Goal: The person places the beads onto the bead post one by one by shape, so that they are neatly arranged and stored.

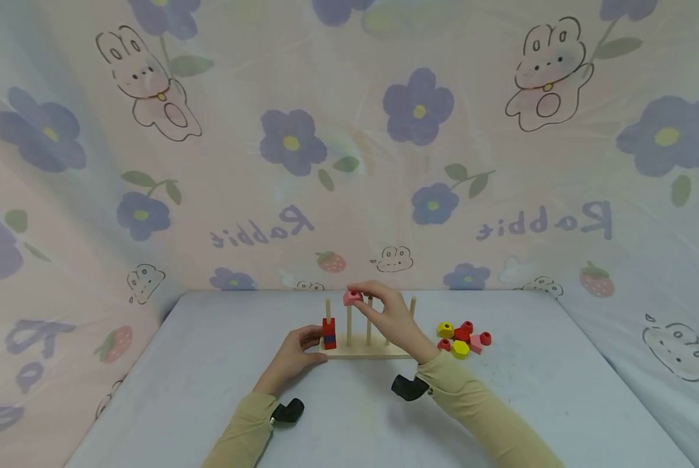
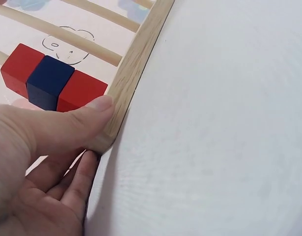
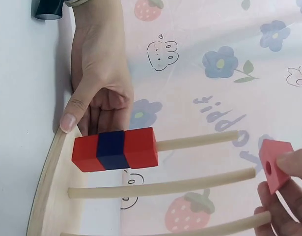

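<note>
A wooden peg stand [image 1: 361, 354] has a flat base and several upright pegs. Red and blue blocks [image 1: 329, 333] are threaded on its leftmost peg, one blue between two red ones [image 3: 111, 149]. My left hand [image 1: 293, 354] grips the left end of the base, thumb on its front edge [image 2: 122, 105] and fingers behind. High over the stand, my right hand [image 1: 393, 318] pinches a pink block [image 1: 352, 298] with a hole through it. In the right wrist view that pink block [image 3: 274, 164] is close to the tip of the second peg [image 3: 249, 173], apparently just off it.
Right of the stand lies a loose pile of holed blocks: yellow ones [image 1: 460, 350], red ones [image 1: 486, 338] and a pink one [image 1: 475, 344]. Everything stands on a white-covered table [image 1: 349, 416]. Behind it hangs a rabbit-and-flower printed curtain [image 1: 349, 195].
</note>
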`<state>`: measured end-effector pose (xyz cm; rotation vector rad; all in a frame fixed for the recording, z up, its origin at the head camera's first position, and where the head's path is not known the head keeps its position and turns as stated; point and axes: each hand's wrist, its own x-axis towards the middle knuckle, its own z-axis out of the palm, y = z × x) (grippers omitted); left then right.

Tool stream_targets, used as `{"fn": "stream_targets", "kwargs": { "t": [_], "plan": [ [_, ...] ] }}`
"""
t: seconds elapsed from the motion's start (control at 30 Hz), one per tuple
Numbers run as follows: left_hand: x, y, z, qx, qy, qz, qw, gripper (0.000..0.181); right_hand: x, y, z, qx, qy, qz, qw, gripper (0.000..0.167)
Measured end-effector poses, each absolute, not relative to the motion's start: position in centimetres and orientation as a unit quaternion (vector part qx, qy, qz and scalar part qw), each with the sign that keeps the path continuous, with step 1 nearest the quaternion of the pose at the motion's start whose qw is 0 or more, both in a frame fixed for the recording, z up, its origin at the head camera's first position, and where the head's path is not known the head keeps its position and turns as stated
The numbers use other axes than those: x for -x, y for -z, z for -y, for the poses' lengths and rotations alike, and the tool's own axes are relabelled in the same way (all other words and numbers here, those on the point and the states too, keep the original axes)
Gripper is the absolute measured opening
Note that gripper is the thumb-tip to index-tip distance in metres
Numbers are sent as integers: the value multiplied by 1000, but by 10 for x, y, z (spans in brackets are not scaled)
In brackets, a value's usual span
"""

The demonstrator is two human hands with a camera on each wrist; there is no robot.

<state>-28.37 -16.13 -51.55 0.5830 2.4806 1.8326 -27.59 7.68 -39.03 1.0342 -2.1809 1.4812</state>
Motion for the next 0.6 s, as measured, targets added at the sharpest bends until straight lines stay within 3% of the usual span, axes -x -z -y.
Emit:
{"fn": "stream_targets", "kwargs": {
  "t": [0.3,0.6],
  "plan": [
    [285,519,161,-189,-583,-790,8,58,288,401,-68,-347,-537,757,136,31],
    [283,516,163,-186,-586,-788,12,57,285,417,-62,-254,-540,793,120,35]
  ]
}}
